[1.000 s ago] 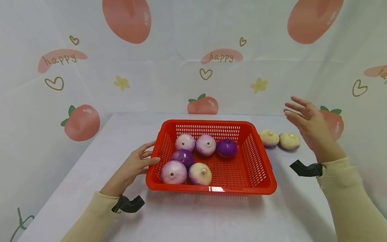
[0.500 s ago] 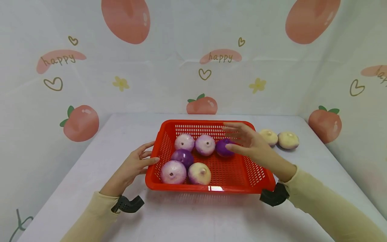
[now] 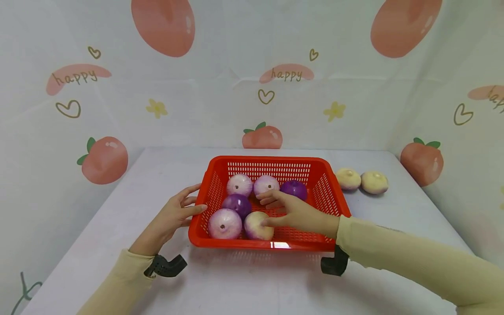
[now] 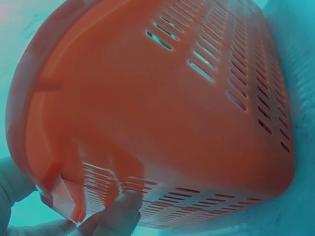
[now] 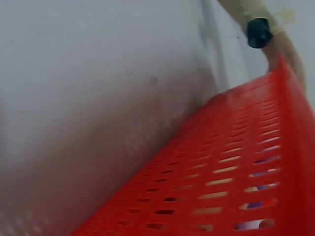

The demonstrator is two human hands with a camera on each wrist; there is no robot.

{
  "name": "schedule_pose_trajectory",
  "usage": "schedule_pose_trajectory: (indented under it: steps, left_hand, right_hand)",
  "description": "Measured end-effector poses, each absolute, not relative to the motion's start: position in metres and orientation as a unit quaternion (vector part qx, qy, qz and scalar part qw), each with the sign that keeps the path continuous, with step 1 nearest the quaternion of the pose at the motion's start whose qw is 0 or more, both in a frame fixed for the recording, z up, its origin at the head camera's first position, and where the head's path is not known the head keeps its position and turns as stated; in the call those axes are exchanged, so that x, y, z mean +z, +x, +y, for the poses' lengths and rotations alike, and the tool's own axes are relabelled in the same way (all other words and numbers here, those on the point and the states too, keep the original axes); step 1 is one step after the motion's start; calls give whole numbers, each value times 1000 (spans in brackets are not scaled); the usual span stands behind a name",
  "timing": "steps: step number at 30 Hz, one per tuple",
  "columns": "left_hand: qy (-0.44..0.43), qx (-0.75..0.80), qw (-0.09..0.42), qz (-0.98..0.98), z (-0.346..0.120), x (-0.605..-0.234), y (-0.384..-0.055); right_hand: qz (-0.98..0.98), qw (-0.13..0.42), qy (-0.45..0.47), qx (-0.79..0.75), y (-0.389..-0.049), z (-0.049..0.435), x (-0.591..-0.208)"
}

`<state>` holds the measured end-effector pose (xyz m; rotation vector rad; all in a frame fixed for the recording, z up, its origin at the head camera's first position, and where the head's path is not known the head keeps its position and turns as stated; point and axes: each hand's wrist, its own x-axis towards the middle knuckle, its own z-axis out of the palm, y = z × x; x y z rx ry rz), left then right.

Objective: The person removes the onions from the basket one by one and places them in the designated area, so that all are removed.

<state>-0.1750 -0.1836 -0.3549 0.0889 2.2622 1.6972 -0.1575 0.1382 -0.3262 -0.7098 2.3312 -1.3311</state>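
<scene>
My left hand (image 3: 175,216) holds the left rim of a red plastic basket (image 3: 311,248), thumb over the edge. In the left wrist view its fingertips (image 4: 125,204) lie against the slotted outer wall. My right hand (image 3: 295,213) reaches over the basket with fingers loosely spread. Its thumb tip is right at a cream-topped bulb with a purplish side (image 3: 256,227). Also in the basket are streaked pale-purple onions (image 3: 225,224) and two dark purple ones, one on the left (image 3: 237,205) and one at the back (image 3: 295,189). The right hand partly hides the back row.
Two cream-topped bulbs, a nearer one (image 3: 348,178) and an outer one (image 3: 375,183), lie on the white tabletop (image 3: 393,227) behind the basket's right side. A white printed cloth (image 3: 220,109) hangs behind and at both sides.
My right hand has swung left and down, from above the two bulbs on the right to inside the basket's outline, by the front bulb. The left hand has stayed on the rim.
</scene>
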Motion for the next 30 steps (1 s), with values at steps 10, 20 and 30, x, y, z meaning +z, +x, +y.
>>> schedule_pose_trajectory:
  steps: [10, 20, 30]
  left_hand:
    - [33, 593, 154, 790, -184, -356, -176]
    - [26, 591, 156, 791, -184, -355, -176]
    - [30, 591, 153, 792, -184, -355, -176]
  right_hand:
    - [860, 180, -243, -411, -163, 128, -346]
    - [865, 202, -235, -395, -169, 125, -357]
    - [856, 220, -272, -379, -170, 127, -363]
